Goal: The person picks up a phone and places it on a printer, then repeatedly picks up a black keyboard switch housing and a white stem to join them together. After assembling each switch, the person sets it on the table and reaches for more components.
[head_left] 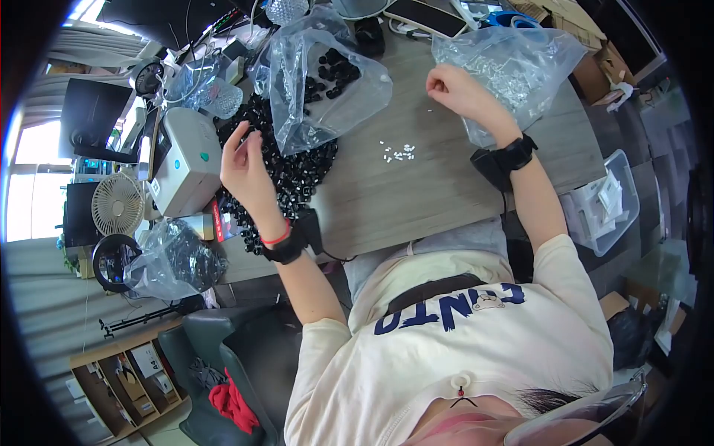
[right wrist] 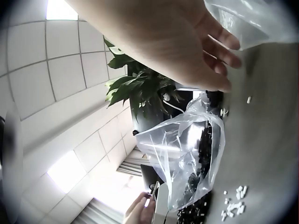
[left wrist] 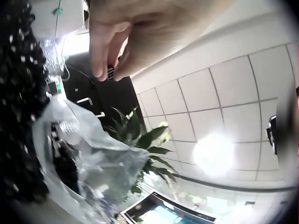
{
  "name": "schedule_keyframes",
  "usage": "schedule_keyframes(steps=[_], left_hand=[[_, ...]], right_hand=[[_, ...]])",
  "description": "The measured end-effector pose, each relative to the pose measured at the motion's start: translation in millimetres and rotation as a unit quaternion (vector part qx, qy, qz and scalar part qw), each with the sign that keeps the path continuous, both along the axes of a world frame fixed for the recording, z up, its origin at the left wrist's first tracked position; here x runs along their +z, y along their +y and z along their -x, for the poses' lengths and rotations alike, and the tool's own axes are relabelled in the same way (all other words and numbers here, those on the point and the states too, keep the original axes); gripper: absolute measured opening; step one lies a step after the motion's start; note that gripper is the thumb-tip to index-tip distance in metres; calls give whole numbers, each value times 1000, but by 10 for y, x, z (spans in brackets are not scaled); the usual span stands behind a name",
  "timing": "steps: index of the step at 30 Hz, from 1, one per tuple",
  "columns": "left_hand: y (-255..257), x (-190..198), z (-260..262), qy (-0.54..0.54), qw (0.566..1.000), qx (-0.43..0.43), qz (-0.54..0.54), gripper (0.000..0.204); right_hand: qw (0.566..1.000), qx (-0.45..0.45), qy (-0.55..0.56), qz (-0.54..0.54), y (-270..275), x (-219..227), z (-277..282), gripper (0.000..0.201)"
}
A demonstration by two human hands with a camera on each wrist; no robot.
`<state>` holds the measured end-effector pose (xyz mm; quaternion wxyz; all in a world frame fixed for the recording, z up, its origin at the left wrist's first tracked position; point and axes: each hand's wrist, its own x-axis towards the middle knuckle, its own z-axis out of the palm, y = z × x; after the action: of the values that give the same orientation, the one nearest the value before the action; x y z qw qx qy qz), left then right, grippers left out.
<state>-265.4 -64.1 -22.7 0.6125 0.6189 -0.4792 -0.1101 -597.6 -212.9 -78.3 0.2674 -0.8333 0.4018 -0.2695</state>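
Sleeves: a cream printed shirt (head_left: 446,349), with a strapped device on each wrist.
Left hand (head_left: 249,178): raised over the dark heap; thumb and fingertips come together, clamped on a small dark striped piece (left wrist: 110,73).
Right hand (head_left: 467,93): above the tabletop (head_left: 446,182), fingers loosely bent and slightly apart, with a single white piece (right wrist: 249,99) lying near.
White pieces (head_left: 399,154): a loose cluster on the wood, between the hands and nearer the person.
Black heap (head_left: 309,169): shiny small parts spread beneath and beside the left hand.
Left bag (head_left: 374,89): clear plastic, its mouth wide, black parts inside.
Right bag (head_left: 561,53): clear, holding pale pieces, just beside the right hand.
Beyond: a phone (head_left: 426,16) at the table's far side.
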Motion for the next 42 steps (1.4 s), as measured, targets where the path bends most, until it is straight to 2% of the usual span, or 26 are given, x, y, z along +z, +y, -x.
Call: schedule_keyframes(steps=[2, 4, 6, 8, 12, 15, 17, 19, 21, 23, 24, 26, 30, 38, 42], left_hand=[[40, -67, -242, -36, 995, 50, -73, 24], [54, -141, -322, -63, 992, 54, -96, 25], [40, -131, -308, -112, 982, 54, -142, 28], [18, -133, -283, -132, 981, 55, -129, 27], [30, -7, -29, -170, 979, 75, -78, 25], [10, 178, 324, -173, 979, 105, -15, 21], [-5, 204, 545, -244, 970, 6, -12, 16], [-194, 137, 680, -230, 963, -131, -56, 14], [-486, -40, 664, -263, 953, -142, -39, 15], [-759, -234, 612, -296, 943, -154, -20, 17], [-896, -334, 583, -327, 935, -134, -40, 17], [-1076, -477, 551, -388, 913, -93, -81, 19], [-1174, -587, 511, -423, 892, -95, -131, 18], [-1042, -597, 387, -345, 910, -110, -202, 12], [-929, -612, 388, -324, 923, -99, -182, 16]], right_hand=[[998, 25, 32, -39, 32, 34, -9, 8], [986, 66, 98, -114, 64, 77, -14, 6], [989, 69, 95, -87, 86, 45, -13, 6], [992, 76, 92, -32, 93, -12, -19, 6], [996, 66, 66, 8, 76, -143, -23, 7], [995, 79, 67, -12, 22, -145, -27, 7], [994, 86, 68, -22, -10, -112, -30, 8], [987, 98, 102, -82, -35, 28, -44, 8], [981, 104, 118, -111, -39, 108, -39, 8], [978, 84, 68, -181, -56, 163, -10, 7], [973, 73, 43, -215, -72, 179, 6, 7], [977, 64, 48, -200, -47, 172, 36, 7], [985, 56, 52, -158, -61, 70, 56, 7], [993, 72, 40, -82, -103, -137, 32, 7], [994, 80, 53, -56, -72, -111, 17, 7]])
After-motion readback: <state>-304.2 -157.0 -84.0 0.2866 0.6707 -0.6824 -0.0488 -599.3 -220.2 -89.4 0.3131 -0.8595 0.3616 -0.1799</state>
